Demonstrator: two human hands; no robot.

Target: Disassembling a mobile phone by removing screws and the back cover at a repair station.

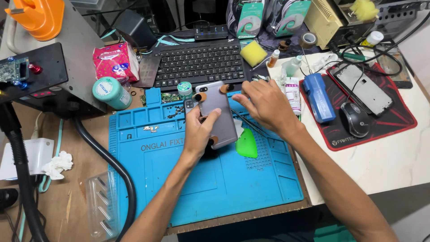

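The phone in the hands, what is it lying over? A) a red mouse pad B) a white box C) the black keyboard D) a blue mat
D: the grey phone, held by the left hand with the right hand at its top edge, sits above the blue mat; the red mouse pad lies off to the side.

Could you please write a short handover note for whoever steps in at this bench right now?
Left hand: holds the grey phone over the blue repair mat, back up, thumb across it.
Right hand: fingers on the phone's upper right edge, with thin metal tweezers beneath it.
Small brown clips sit along the phone's edges.
Green pick lies on the mat beside the phone.
Done or left: cannot tell from this view.
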